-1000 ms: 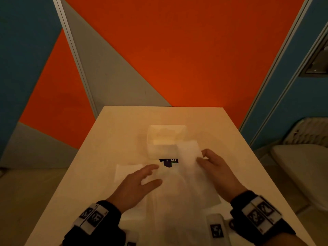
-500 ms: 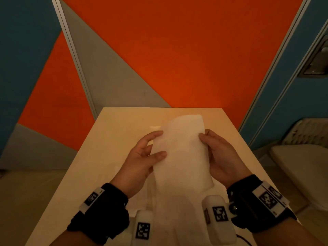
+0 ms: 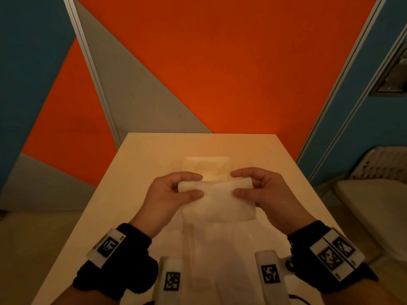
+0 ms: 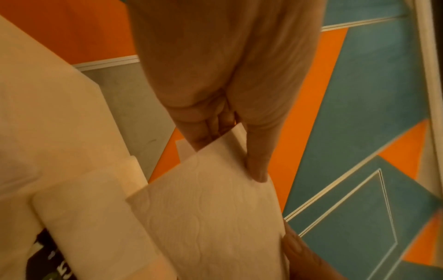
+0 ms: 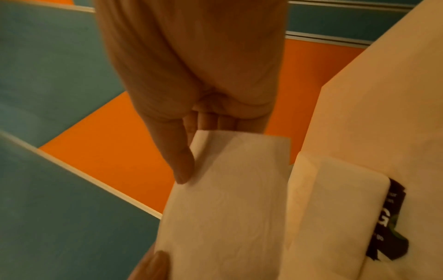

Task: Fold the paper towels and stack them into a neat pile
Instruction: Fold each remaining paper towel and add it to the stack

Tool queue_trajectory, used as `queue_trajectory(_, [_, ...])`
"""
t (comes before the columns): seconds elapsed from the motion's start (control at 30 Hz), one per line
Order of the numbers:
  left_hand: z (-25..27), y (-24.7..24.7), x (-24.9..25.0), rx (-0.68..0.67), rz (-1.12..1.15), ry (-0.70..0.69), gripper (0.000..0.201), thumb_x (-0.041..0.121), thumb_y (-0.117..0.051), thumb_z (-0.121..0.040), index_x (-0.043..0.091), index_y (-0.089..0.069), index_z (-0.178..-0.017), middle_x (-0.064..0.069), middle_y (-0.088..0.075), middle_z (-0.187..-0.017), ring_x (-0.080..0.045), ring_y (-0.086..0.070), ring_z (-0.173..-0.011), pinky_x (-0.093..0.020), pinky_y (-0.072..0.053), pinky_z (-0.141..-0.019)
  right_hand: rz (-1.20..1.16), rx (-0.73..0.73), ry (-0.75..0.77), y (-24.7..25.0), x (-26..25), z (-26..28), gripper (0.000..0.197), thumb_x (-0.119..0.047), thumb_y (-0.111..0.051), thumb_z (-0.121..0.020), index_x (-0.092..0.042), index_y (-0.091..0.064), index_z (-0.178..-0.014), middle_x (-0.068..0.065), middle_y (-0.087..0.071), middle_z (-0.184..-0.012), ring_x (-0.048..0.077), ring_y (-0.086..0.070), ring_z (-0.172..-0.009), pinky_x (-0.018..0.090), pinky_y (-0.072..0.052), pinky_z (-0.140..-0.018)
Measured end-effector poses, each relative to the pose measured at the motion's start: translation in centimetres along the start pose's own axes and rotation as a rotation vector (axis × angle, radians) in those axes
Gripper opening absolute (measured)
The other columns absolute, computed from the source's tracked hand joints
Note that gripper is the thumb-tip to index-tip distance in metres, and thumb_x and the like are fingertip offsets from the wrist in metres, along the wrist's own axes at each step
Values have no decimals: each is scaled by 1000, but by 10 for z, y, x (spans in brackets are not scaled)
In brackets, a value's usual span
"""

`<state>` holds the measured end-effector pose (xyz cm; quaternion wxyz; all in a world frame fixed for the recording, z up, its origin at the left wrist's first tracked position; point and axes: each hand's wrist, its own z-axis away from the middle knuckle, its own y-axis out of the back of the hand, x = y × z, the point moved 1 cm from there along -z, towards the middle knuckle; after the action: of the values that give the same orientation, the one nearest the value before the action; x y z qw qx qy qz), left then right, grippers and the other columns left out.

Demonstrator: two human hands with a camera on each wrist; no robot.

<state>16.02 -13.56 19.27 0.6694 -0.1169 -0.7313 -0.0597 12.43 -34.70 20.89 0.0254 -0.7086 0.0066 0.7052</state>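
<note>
A white paper towel, folded over, is held above the table between both hands. My left hand pinches its left end between thumb and fingers, and my right hand pinches its right end the same way. The left wrist view shows the left hand on the embossed towel; the right wrist view shows the right hand on the towel. A pile of folded towels lies on the table just beyond the hands. Loose unfolded sheets lie flat below the wrists.
The pale table reaches to an orange and grey wall. A dark printed label pokes out from beneath the pile. A light-coloured chair stands to the right of the table.
The towel was lifted off the table and held upright between the hands. Now its top has come down into a fold, and both hands pinch the ends of a shorter, wider piece.
</note>
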Motion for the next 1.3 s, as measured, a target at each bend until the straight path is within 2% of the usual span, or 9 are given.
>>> queue_trajectory(0.13, [-3, -2, 4, 62, -131, -86, 18, 0, -74, -75, 18, -76, -80, 1, -73, -87, -7, -66, -81, -18, -52, -71, 78, 35, 59, 0, -1, -1, 27, 12, -71, -74, -7, -70, -92, 8, -73, -82, 15, -67, -71, 27, -57, -63])
queue_trajectory(0.23, [-7, -2, 5, 119, -322, -211, 27, 10, -77, -74, 37, -74, -72, 8, -57, -97, 0, -54, -92, -11, -42, -74, 304, 120, 150, 2, 1, -4, 17, 6, -75, -72, -10, -71, -76, 9, -68, -77, 11, -59, -65, 27, -52, -62])
queue_trajectory(0.37, [-7, 0, 9, 135, -570, -284, 29, 20, -77, -75, 46, -68, -72, 22, -45, -113, -4, -42, -107, -14, -32, -90, 361, 123, 207, 6, 0, -5, 14, 0, -73, -78, -13, -68, -77, 3, -61, -96, 8, -57, -83, 32, -51, -73])
queue_trajectory(0.57, [7, -14, 24, -331, -382, -139, 67, 8, -74, -79, 62, -51, -112, 26, -58, -111, 2, -57, -103, -15, -47, -86, 208, -47, 153, 3, -18, -8, 7, 2, -64, -85, -4, -61, -86, -1, -68, -77, 9, -62, -71, 23, -51, -61])
queue_trajectory(0.67, [9, -22, 23, -498, -409, -99, 51, 7, -71, -82, 45, -63, -113, 23, -59, -121, 2, -55, -114, -22, -48, -94, 233, -113, 141, -3, -24, -12, 5, 3, -65, -84, 1, -62, -88, 9, -69, -81, 18, -64, -72, 31, -56, -63])
queue_trajectory(0.83, [8, -16, 5, -307, -348, -34, 42, 3, -70, -81, 35, -68, -108, 23, -62, -116, 8, -58, -105, -13, -49, -86, 267, -79, 54, 0, -4, -22, 8, -9, -67, -86, -5, -62, -91, 9, -69, -87, 19, -63, -73, 32, -52, -64])
queue_trajectory(1.0, [12, 19, -31, 10, -202, 153, 45, 3, -69, -82, 29, -64, -118, 22, -56, -122, -7, -55, -115, -32, -48, -99, 598, 38, -105, 25, 62, -32, 19, -20, -73, -84, -11, -63, -97, 4, -62, -96, 12, -55, -79, 18, -41, -64])
queue_trajectory(1.13, [23, 44, -63, 113, -386, 230, 46, 1, -69, -81, 23, -61, -121, 5, -54, -129, -14, -50, -117, -33, -41, -103, 948, -132, -295, 32, 113, -24, 46, -29, -75, -81, -16, -54, -120, 3, -55, -121, 19, -52, -105, 30, -44, -90])
queue_trajectory(1.3, [38, 64, -95, 170, -473, 347, 47, 1, -73, -77, 22, -61, -118, -2, -55, -129, -17, -51, -111, -29, -43, -94, 1246, -281, -422, 30, 148, -6, 92, -47, -76, -75, -23, -24, -148, -2, -25, -152, 23, -31, -136, 42, -28, -111])
